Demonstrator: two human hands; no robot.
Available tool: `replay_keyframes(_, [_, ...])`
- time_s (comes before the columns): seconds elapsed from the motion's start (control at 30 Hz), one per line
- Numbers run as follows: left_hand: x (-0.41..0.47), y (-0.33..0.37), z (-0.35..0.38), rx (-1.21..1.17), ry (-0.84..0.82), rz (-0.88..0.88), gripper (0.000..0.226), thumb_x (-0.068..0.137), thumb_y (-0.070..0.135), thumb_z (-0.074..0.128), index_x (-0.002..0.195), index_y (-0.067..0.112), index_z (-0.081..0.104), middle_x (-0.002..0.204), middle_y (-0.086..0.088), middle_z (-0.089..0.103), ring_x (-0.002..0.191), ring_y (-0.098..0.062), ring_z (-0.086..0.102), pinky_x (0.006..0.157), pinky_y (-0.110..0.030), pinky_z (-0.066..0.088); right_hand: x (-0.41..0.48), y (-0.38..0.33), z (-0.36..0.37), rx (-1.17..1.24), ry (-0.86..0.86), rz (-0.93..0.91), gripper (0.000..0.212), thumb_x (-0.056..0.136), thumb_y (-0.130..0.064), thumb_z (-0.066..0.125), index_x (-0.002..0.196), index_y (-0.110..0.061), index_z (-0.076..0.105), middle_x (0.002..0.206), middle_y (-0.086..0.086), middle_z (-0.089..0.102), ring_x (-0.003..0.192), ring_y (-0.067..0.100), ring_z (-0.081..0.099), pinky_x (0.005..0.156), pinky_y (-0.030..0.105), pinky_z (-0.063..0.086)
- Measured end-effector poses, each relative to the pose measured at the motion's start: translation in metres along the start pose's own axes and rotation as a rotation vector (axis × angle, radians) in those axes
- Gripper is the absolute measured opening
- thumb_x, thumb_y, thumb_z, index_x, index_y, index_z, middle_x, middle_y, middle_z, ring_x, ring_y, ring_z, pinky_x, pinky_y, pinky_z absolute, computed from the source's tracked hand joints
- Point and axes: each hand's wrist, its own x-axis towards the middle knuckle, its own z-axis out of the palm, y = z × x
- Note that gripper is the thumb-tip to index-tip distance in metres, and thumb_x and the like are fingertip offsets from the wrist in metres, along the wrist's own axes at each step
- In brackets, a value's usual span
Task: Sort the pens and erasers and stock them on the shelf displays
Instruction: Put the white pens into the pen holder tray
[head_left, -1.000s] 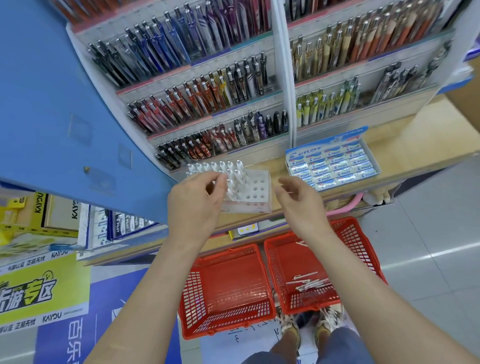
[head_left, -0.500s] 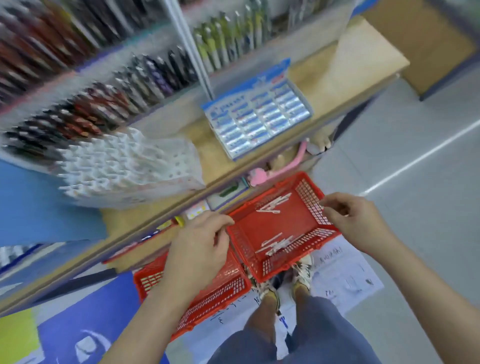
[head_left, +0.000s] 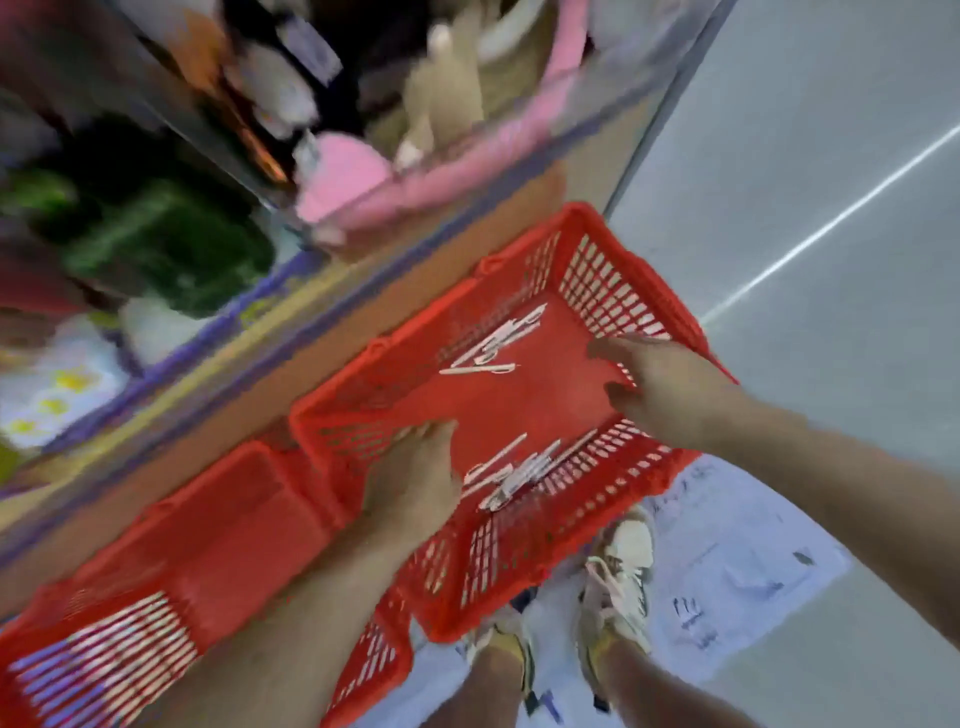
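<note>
The view is blurred and points down at two red baskets on the floor. The right red basket (head_left: 597, 280) holds several white pens, one cluster near its far side (head_left: 498, 343) and another near its front wall (head_left: 519, 467). My left hand (head_left: 415, 483) reaches into this basket with fingers extended, just left of the nearer pens, holding nothing. My right hand (head_left: 665, 389) hovers over the basket's right side, fingers and thumb loosely spread and empty. The pen shelves and the eraser box are out of view.
A second red basket (head_left: 208, 519) sits to the left, touching the first. Behind both runs the lower shelf edge (head_left: 311, 332), with a pink item (head_left: 353, 187) and a green item (head_left: 166, 244) above. My shoes (head_left: 618, 561) and a printed sheet (head_left: 737, 561) lie below.
The view has swung down from the pen shelves to the baskets. Both hands have dropped from the white pen holder on the shelf into the right basket.
</note>
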Motion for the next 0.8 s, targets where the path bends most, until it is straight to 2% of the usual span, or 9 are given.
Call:
replay_keyframes(0.13, [0.096, -0.021, 0.086, 0.115, -0.037, 0.007, 0.063, 0.086, 0.022, 0.054, 0.143, 0.017, 0.029, 0.143, -0.002, 0.041, 0.131, -0.023, 0.038, 0.108, -0.03, 0.029, 0.092, 0.041, 0.092, -0.088, -0.04, -0.066, 0.057, 0.084, -0.011, 0.055, 0.14, -0.013, 0.041, 0.138, 0.012, 0.049, 0.127, 0.027, 0.047, 0.104, 0.032, 0.036])
replay_keyframes(0.23, [0.159, -0.037, 0.134, 0.134, -0.002, 0.022, 0.073, 0.084, 0.018, 0.056, 0.147, 0.011, 0.019, 0.152, -0.006, 0.028, 0.136, -0.025, 0.031, 0.113, -0.033, 0.027, 0.152, 0.063, 0.15, -0.145, -0.095, -0.068, 0.069, 0.086, -0.016, 0.054, 0.148, -0.018, 0.024, 0.154, 0.009, 0.029, 0.138, 0.027, 0.034, 0.109, 0.037, 0.035])
replay_keyframes(0.3, [0.187, -0.041, 0.153, 0.135, 0.039, 0.025, 0.078, 0.083, 0.014, 0.056, 0.148, 0.013, 0.013, 0.153, -0.007, 0.02, 0.135, -0.026, 0.031, 0.111, -0.035, 0.031, 0.184, 0.075, 0.177, -0.2, -0.096, -0.087, 0.074, 0.088, -0.024, 0.058, 0.15, -0.017, 0.018, 0.157, 0.009, 0.02, 0.142, 0.026, 0.025, 0.111, 0.041, 0.034])
replay_keyframes(0.4, [0.203, -0.035, 0.163, 0.167, 0.116, -0.027, 0.074, 0.084, 0.011, 0.055, 0.146, 0.022, 0.017, 0.145, -0.009, 0.02, 0.117, -0.029, 0.05, 0.087, -0.041, 0.048, 0.217, 0.084, 0.202, -0.278, 0.021, -0.18, 0.07, 0.081, -0.024, 0.062, 0.143, -0.014, 0.03, 0.144, 0.011, 0.034, 0.134, 0.028, 0.035, 0.098, 0.047, 0.046])
replay_keyframes(0.47, [0.206, -0.032, 0.163, 0.187, 0.161, -0.052, 0.063, 0.089, 0.012, 0.049, 0.144, 0.023, 0.02, 0.143, -0.009, 0.023, 0.106, -0.029, 0.058, 0.076, -0.041, 0.05, 0.225, 0.08, 0.204, -0.354, 0.109, -0.144, 0.059, 0.082, -0.026, 0.059, 0.136, -0.02, 0.035, 0.132, 0.006, 0.04, 0.125, 0.027, 0.042, 0.092, 0.046, 0.048])
replay_keyframes(0.6, [0.21, -0.036, 0.163, 0.193, 0.158, -0.055, 0.049, 0.096, 0.017, 0.039, 0.143, 0.019, 0.024, 0.143, -0.008, 0.027, 0.104, -0.031, 0.059, 0.077, -0.041, 0.049, 0.22, 0.075, 0.207, -0.41, 0.101, -0.081, 0.037, 0.092, -0.029, 0.047, 0.127, -0.022, 0.037, 0.125, 0.005, 0.044, 0.118, 0.027, 0.045, 0.088, 0.042, 0.043])
replay_keyframes(0.67, [0.214, -0.038, 0.161, 0.212, 0.157, -0.071, 0.043, 0.097, 0.021, 0.042, 0.138, 0.018, 0.031, 0.133, -0.008, 0.041, 0.102, -0.03, 0.062, 0.075, -0.04, 0.05, 0.211, 0.078, 0.211, -0.443, 0.069, -0.077, 0.032, 0.095, -0.029, 0.041, 0.126, -0.02, 0.038, 0.124, 0.006, 0.048, 0.113, 0.028, 0.053, 0.088, 0.039, 0.041])
replay_keyframes(0.73, [0.218, -0.037, 0.158, 0.293, 0.127, -0.052, 0.032, 0.097, 0.02, 0.04, 0.129, 0.016, 0.04, 0.123, -0.008, 0.049, 0.102, -0.029, 0.062, 0.077, -0.04, 0.049, 0.201, 0.084, 0.212, -0.497, 0.033, -0.043, 0.032, 0.099, -0.026, 0.034, 0.13, -0.019, 0.036, 0.126, 0.007, 0.051, 0.107, 0.027, 0.06, 0.088, 0.037, 0.04])
replay_keyframes(0.8, [0.218, -0.039, 0.159, 0.385, 0.056, -0.037, 0.029, 0.097, 0.016, 0.036, 0.123, 0.013, 0.047, 0.124, -0.008, 0.049, 0.106, -0.029, 0.059, 0.081, -0.04, 0.048, 0.194, 0.093, 0.208, -0.502, -0.021, 0.008, 0.037, 0.097, -0.026, 0.035, 0.133, -0.019, 0.037, 0.126, 0.005, 0.056, 0.108, 0.026, 0.061, 0.089, 0.036, 0.041])
